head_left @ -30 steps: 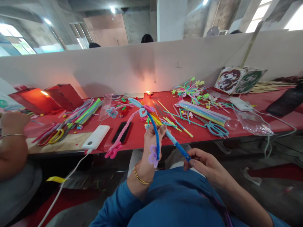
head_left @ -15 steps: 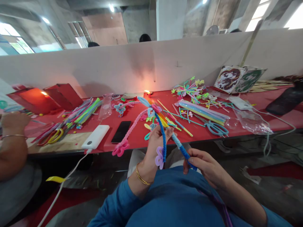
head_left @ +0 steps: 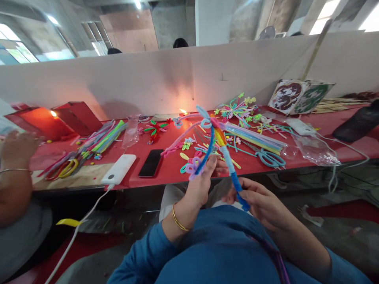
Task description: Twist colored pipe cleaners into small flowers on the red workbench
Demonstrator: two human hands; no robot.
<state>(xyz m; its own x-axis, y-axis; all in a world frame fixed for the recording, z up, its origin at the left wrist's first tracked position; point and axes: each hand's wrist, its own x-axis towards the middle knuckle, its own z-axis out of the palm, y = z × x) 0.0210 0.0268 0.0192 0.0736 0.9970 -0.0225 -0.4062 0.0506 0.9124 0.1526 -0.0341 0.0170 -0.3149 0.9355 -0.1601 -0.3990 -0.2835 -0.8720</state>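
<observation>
we see the left hand [head_left: 200, 185] with its far fingers blurred and cannot tell whether they touch the stem [head_left: 227, 159], which hides part of the right hand [head_left: 262, 201]. left of our hands, a co-worker's hand [head_left: 17, 152] is blurred; right of them, the edge cuts off a bottle [head_left: 353, 124]; beyond, a wall [head_left: 133, 81] hides all but the tops of heads [head_left: 180, 43].

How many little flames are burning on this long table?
2 in view: the left flame by the red panels, and the right flame in front of the white partition. More could be hidden behind the panels.
</observation>
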